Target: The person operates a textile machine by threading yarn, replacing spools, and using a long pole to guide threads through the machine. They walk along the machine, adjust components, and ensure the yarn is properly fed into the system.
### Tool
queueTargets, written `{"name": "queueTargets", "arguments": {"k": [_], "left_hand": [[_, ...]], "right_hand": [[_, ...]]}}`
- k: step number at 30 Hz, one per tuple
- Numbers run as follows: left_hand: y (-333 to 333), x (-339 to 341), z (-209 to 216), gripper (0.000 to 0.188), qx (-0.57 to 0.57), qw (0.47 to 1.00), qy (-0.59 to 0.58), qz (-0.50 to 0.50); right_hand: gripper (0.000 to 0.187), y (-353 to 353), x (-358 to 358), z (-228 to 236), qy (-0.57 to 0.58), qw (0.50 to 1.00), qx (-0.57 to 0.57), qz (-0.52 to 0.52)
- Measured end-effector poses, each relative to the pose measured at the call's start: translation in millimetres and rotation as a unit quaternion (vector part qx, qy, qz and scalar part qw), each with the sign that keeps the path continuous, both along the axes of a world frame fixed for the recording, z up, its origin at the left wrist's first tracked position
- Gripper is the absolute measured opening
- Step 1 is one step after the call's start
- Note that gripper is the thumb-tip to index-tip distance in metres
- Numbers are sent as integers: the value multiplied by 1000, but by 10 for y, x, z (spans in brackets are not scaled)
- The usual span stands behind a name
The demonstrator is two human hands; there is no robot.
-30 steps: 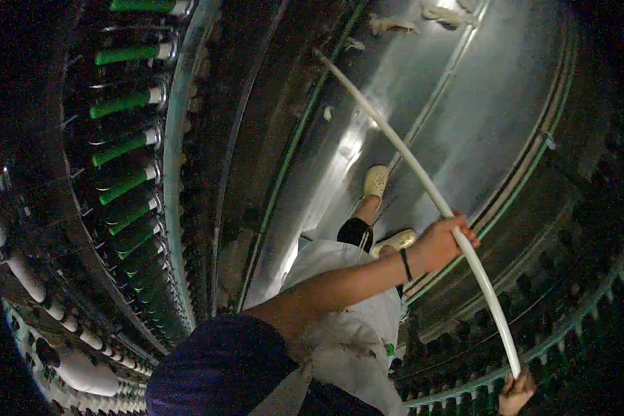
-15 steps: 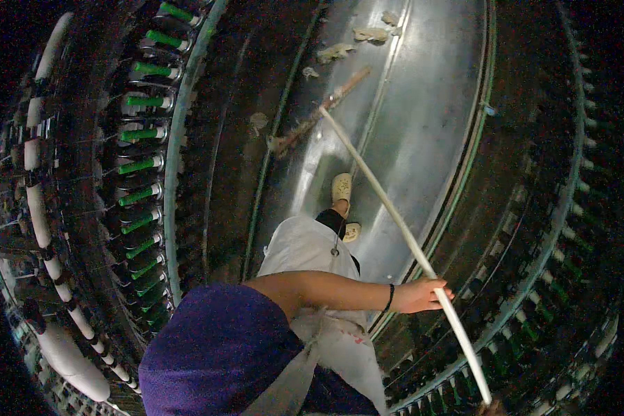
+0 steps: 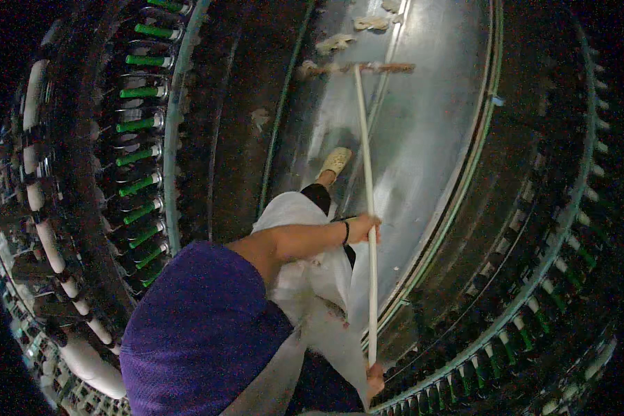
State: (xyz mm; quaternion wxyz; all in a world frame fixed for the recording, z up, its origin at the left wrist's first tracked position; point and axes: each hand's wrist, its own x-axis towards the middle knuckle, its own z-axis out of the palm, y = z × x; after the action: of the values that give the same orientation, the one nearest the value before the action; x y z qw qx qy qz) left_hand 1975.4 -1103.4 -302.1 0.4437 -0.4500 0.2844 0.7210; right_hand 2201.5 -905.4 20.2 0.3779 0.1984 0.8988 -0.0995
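A push broom with a long pale handle (image 3: pixel 366 152) reaches away from me down the aisle. Its narrow brown crosswise head (image 3: pixel 392 68) lies on the floor, with pale fluff caught at the left end. My left hand (image 3: pixel 365 229), a dark band at its wrist, is wrapped round the middle of the handle. Lower down, my right hand (image 3: pixel 374 380) is closed round the near end of the handle, partly cut off by my apron. Just beyond the broom head lie clumps of pale fibre (image 3: pixel 336 43).
Spinning-type machines flank the aisle, with rows of green bobbins (image 3: pixel 137 125) on the left and more bobbins (image 3: pixel 534 305) on the right. The shiny grey floor (image 3: pixel 430 139) runs between them. A pale clog (image 3: pixel 336 161) on my foot shows below the broom head.
The broom head has swung from slanted to nearly crosswise and moved right and farther away. Both hands have moved left with the handle, which now stands almost straight ahead. One foot has shifted.
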Motion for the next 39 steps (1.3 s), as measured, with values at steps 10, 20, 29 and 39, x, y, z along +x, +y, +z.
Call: {"name": "queueTargets", "arguments": {"k": [10, 20, 29, 39], "left_hand": [[-348, 244, 214, 23, 43, 996, -61, 54], [48, 1147, -129, 14, 59, 984, -157, 59], [1101, 1212, 747, 12, 246, 967, -2, 72], [1333, 1959, 1034, 12, 342, 940, -6, 4]], "right_hand": [[33, 263, 10, -263, 132, 976, -7, 173], [34, 799, 645, -384, 119, 939, 105, 305], [32, 1672, 1199, 289, 192, 926, 169, 279], [32, 1749, 2090, 793, 184, 955, 92, 215]]}}
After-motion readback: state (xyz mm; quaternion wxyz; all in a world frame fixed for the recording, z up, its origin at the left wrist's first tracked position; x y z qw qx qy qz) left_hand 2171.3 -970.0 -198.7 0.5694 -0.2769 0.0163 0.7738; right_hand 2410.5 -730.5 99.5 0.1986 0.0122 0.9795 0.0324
